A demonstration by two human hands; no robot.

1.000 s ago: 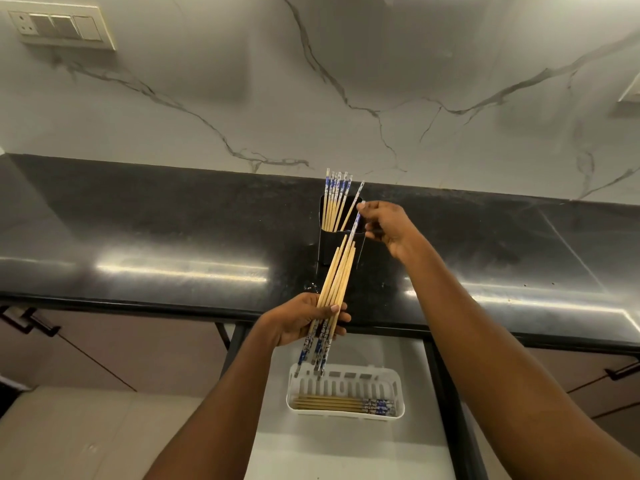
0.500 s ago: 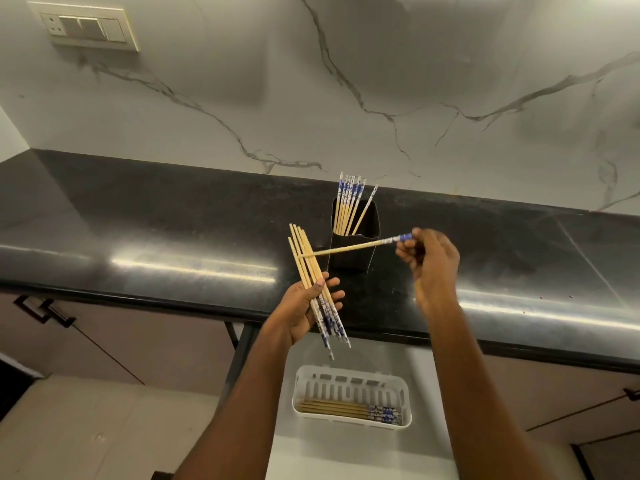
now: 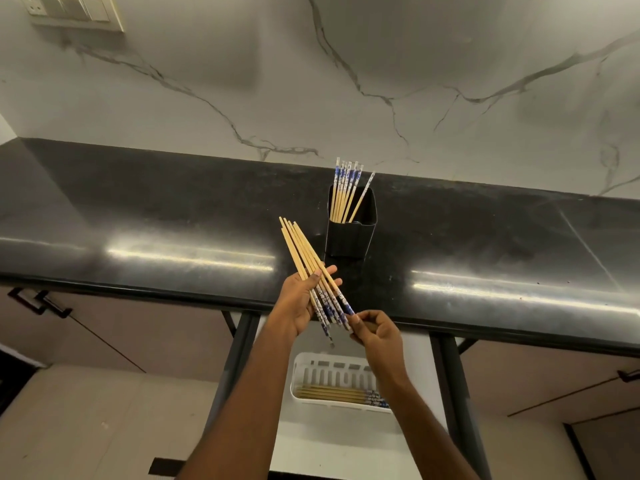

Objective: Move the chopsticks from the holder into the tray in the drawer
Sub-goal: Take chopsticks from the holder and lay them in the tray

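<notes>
— Looking down, we saw our left hand point(image 3: 300, 299) closed loosely around a bundle of chopsticks point(image 3: 313, 271), thumb pressed across them and fingers partly spread, plain wooden ends fanned up to the left and blue-patterned ends pointing down to the right.

— And our right hand point(image 3: 375, 332)?

— We had it curled, thumb and fingertips pinching the patterned end of the bundle just below the left hand. How many sticks that pinch covered, we could not tell.

— Where were the others?

— We counted more chopsticks in the holder point(image 3: 344, 194), upright with patterned ends up, one leaning to the right. The black holder point(image 3: 350, 237) stood on the dark countertop point(image 3: 173, 209), near the marble-veined wall point(image 3: 381, 81) and just beyond our hands.

— And the tray?

— We saw the white tray point(image 3: 313, 401) lying in the open drawer point(image 3: 332, 445) below the counter edge, under our hands, with several chopsticks in the tray point(image 3: 332, 393) lying flat along its near side, patterned ends to the right.
</notes>
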